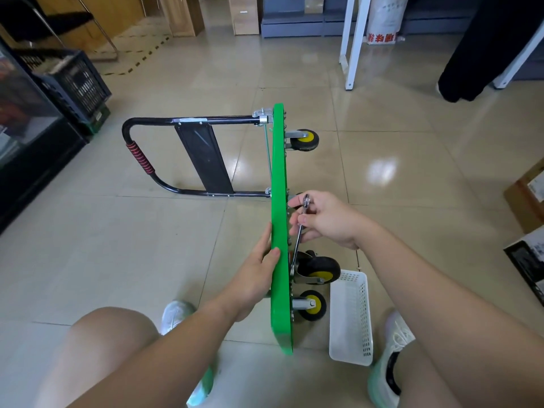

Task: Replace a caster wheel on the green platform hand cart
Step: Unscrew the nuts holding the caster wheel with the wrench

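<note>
Standing on its long edge on the tiled floor [382,128], the green cart [278,201] has its underside turned to the person's right, and its black handle [138,154] lies folded out flat on the tiles to the left. A white plastic basket [350,319] sits on the floor just beside the cart's near end, between it and the person's right shoe.

The left hand [256,272] steadies the cart: its grip is closed on the upper edge, fingers on the top face and thumb over the rim. The right hand [326,219] is on the underside, its grip pinched round the shaft of a silver wrench [300,231].

Three black wheels with yellow hubs show – one at the far end [304,139] and two near the person [321,267] [313,304]. The wrench's lower end reaches the metal plate of the upper near wheel – whether it sits on a bolt I cannot tell.
</note>
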Tool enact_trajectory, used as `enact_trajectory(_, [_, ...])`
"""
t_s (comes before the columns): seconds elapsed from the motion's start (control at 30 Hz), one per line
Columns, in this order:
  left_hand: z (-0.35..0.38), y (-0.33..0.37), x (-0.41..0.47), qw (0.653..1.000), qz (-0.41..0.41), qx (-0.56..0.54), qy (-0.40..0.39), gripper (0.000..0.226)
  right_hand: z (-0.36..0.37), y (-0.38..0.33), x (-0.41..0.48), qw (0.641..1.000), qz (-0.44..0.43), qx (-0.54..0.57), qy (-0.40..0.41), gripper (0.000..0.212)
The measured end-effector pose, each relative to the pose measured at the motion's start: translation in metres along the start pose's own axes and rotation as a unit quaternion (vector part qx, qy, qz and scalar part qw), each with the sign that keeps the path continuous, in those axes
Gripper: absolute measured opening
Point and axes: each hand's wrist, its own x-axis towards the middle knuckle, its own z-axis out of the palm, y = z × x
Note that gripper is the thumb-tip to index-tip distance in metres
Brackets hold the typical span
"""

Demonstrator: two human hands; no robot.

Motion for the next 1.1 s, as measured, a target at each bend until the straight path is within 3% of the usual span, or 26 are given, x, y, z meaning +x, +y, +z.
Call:
enact_trajectory(0.63, [0.009,0.009,-0.004,0.998,0.013,0.045,0.030,0.053,0.013,-0.014,0.027,0.992,0.126,0.019,0.001,0.023])
enact_trajectory(1.1, [0.013,0.014,-0.002,0.995,0.016,0.090,0.031,0.056,0.021,0.006,0.028,0.977,0.159,0.067,0.128,0.016])
